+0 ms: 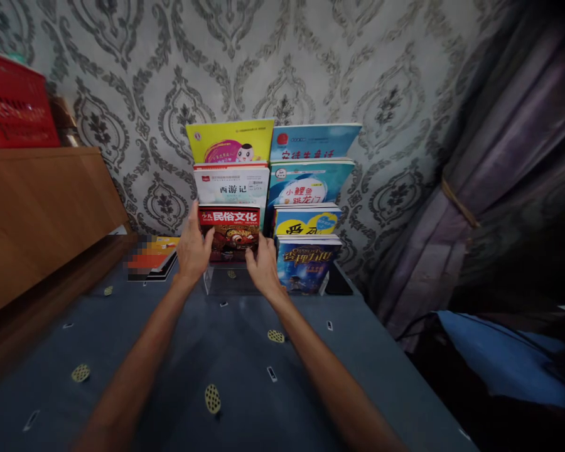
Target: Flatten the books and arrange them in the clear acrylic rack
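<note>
A single head-worn camera looks forward and down along the forearms point(148, 351), over the worktop point(240, 358) toward the patterned wall point(395, 75), near enough that titles on the books point(282, 182) are legible.

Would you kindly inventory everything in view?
Held book: one, dark red, between hands
Middle-left book: one, white, behind held book
Rear-left book: one, yellow, left back
Rear-right book: one, light blue, right back
Second-right book: one, teal, before it
Third-right book: one cover, yellow-blue, before that
Front-right book: one cover, dark blue, rack's front
Rack: one, clear, under books
Stack: count unclear, orange and black, table's left
Flat object: one, black, rack's right
Tablecloth: one, blue-grey, beneath
Cabinet: one, brown, left
Box: one, red, atop cabinet
Wallpaper: one, grey, background
Curtain: one, purple, right
Tie: one, tan, around curtain
Cloth: one, blue, lower right
Left hand: one, held book's left edge
Right hand: one, held book's right edge
</note>
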The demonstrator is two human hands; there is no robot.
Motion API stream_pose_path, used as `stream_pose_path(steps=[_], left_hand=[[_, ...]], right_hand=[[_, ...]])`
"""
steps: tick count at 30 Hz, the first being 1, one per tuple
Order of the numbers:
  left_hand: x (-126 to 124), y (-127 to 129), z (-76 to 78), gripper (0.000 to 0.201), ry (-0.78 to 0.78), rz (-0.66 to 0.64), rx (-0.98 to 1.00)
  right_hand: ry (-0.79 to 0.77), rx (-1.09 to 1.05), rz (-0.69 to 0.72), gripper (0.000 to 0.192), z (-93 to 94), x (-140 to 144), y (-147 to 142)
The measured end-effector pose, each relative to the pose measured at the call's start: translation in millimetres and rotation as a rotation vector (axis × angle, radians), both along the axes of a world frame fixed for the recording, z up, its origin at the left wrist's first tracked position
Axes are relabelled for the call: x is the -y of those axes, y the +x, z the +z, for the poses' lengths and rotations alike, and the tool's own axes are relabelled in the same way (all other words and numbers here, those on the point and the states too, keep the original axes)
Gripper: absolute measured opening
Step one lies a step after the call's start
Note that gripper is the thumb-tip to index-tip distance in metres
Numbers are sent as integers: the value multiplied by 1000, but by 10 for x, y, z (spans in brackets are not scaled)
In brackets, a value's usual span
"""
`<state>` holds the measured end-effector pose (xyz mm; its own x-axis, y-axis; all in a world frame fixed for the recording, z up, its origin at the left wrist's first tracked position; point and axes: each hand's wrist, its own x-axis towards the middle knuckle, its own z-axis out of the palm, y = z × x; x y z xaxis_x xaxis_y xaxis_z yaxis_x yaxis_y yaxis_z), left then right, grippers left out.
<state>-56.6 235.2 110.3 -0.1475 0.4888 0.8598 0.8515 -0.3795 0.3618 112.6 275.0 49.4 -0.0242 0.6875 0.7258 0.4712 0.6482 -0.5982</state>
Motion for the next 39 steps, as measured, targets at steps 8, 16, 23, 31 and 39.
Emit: stream_pose_path(steps=[8, 16, 23, 31, 39], left_hand=[[26, 21, 47, 54, -67, 84, -106], [-25, 14, 15, 51, -83, 142, -133], [-63, -90, 21, 49, -53, 89, -150], [-42, -118, -46, 63, -99, 31, -64], [-113, -148, -162, 40, -191, 48, 44]], right_hand=[[-56, 65, -28, 51, -74, -39, -22], [-98, 145, -41, 48, -48, -10, -4], [-125, 195, -57, 45, -49, -50, 9], [-85, 50, 4, 64, -102, -47, -60], [-94, -8, 68, 66, -92, -67, -69]])
